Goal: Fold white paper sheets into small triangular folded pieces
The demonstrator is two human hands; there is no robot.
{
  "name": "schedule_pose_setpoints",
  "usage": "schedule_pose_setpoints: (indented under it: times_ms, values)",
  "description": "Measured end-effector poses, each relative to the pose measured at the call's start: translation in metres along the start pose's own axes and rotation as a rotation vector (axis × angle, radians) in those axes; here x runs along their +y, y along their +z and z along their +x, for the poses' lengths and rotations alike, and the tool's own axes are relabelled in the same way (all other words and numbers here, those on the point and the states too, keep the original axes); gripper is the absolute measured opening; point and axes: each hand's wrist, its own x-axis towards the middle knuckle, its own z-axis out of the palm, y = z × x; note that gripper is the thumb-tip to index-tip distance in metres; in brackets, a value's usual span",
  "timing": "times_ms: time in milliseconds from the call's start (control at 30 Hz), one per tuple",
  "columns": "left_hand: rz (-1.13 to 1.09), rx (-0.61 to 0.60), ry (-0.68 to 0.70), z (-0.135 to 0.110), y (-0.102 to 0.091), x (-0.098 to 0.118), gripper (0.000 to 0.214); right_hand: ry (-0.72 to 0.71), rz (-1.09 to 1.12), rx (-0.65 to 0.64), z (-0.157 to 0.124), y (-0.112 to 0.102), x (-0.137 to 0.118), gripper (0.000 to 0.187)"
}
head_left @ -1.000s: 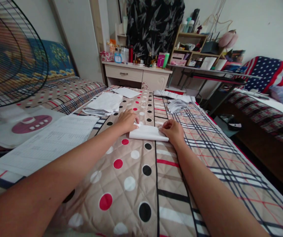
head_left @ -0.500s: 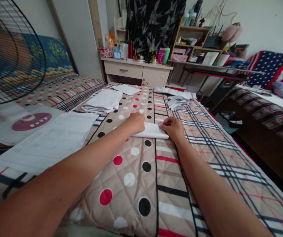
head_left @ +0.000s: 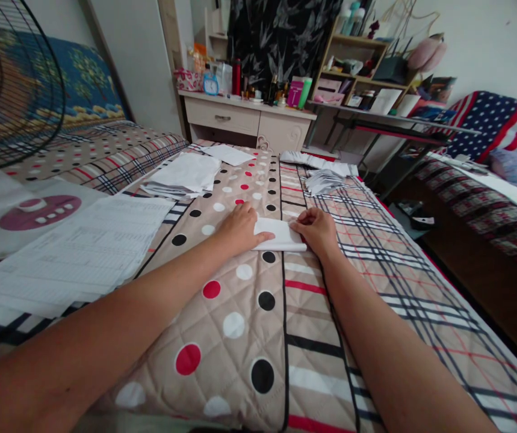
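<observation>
A folded strip of white paper (head_left: 277, 234) lies crosswise on the patterned bedspread (head_left: 222, 313), a rolled or folded edge along its near side. At its left end my left hand (head_left: 239, 228) grips the paper, thumb stretched over the top, the other fingers bunched at the far left corner. My right hand (head_left: 318, 231) pinches the right end between thumb and forefinger, with its other fingers curled. Further off to the left rests a stack of white paper (head_left: 186, 173); a fanned pile of folded paper strips (head_left: 324, 181) lies to the far right.
Printed sheets (head_left: 86, 240) lie on the bed at left, near a caged fan (head_left: 14, 90). A single white sheet (head_left: 229, 154) and a long row of folded paper (head_left: 307, 161) sit at the far end, before a dresser (head_left: 222, 118). The bed's right edge drops to the floor.
My left hand has shifted slightly left, and its thumb now stretches over the paper. More of the paper's left part shows. My right hand stays nearly in place; the view has turned slightly.
</observation>
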Motion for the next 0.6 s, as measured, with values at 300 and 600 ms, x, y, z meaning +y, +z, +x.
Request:
schedule_pose_setpoints:
  times_ms: [300,600]
  values:
    - [-0.272,-0.214,0.188,-0.006,-0.017,-0.047,0.050,0.012,0.053,0.009,0.000,0.001,0.002,0.020]
    - [-0.043,-0.132,0.163,-0.017,-0.007,-0.020,0.058,0.017,0.042,0.003,0.000,0.001,0.002,0.019]
